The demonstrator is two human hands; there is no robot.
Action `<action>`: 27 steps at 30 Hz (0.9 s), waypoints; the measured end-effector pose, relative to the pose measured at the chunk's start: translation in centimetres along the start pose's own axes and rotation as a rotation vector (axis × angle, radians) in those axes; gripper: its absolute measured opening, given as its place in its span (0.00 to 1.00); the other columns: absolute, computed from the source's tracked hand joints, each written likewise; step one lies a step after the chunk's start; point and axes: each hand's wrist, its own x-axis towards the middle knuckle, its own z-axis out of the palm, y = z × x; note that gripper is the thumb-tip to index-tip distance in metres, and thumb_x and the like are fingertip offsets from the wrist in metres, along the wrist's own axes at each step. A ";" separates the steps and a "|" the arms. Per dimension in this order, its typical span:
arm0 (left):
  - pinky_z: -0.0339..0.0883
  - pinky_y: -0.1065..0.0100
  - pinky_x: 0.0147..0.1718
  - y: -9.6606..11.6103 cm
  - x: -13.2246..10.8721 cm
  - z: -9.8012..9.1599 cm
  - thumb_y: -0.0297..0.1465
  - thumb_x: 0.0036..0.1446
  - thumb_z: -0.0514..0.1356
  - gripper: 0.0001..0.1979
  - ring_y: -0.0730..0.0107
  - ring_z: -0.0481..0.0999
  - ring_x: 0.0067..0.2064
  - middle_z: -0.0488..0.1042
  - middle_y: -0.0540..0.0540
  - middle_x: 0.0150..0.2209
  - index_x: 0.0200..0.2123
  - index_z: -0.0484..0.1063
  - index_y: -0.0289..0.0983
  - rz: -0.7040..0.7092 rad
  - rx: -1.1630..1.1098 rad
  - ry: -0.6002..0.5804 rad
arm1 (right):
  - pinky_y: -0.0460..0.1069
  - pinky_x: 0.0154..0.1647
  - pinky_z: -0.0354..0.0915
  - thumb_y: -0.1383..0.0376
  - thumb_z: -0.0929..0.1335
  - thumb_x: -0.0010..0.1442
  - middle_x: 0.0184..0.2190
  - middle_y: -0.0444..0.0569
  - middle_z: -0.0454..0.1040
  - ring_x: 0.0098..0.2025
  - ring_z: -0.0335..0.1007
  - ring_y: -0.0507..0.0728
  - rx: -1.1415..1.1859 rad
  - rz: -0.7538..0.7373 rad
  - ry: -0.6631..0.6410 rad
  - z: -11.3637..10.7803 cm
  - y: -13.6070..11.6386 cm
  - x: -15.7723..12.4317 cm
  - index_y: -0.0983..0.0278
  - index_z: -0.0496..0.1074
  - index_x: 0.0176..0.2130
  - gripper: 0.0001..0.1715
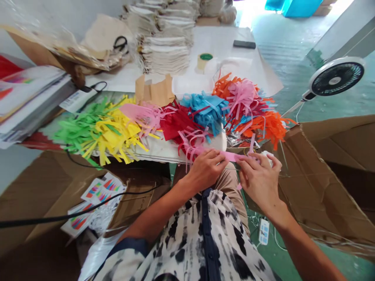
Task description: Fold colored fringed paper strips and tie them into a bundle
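A pink fringed paper tassel stretches between my two hands above my lap, its loose strips hanging out to the left past my fingers. My left hand is closed on its left part. The fingers of my right hand pinch its right end, near a small white object whose kind I cannot make out. Across the table edge lie more fringed bundles: green, yellow, pink, dark red, blue and orange. Another pink bundle rests on the orange ones.
Behind the bundles stand stacks of cream cloth pieces, a tape roll, a white tray and black-handled scissors. A fan rises at the right above an open cardboard box. A black cable crosses the lower left.
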 end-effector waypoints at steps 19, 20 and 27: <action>0.73 0.59 0.52 -0.6 -2.7 1.4 0.32 0.69 0.64 0.09 0.62 0.79 0.50 0.83 0.44 0.49 0.50 0.80 0.39 -0.162 -0.048 0.048 | 0.70 0.72 0.46 0.63 0.71 0.70 0.47 0.45 0.85 0.55 0.73 0.63 0.221 0.000 0.051 1.6 -0.1 -0.9 0.53 0.82 0.51 0.12; 0.72 0.59 0.50 -0.9 -2.6 1.0 0.34 0.69 0.64 0.09 0.62 0.79 0.49 0.83 0.44 0.48 0.48 0.80 0.39 -0.182 -0.054 0.033 | 0.69 0.72 0.47 0.62 0.71 0.70 0.46 0.44 0.85 0.55 0.74 0.63 0.260 0.008 0.049 1.6 0.2 -0.9 0.53 0.82 0.49 0.11; 0.69 0.63 0.44 -2.1 -2.1 0.2 0.36 0.69 0.64 0.07 0.65 0.78 0.45 0.83 0.46 0.44 0.42 0.82 0.41 -0.184 -0.118 -0.023 | 0.67 0.72 0.48 0.62 0.68 0.72 0.42 0.45 0.84 0.52 0.74 0.61 0.308 0.031 0.033 1.0 1.4 -0.6 0.55 0.83 0.43 0.10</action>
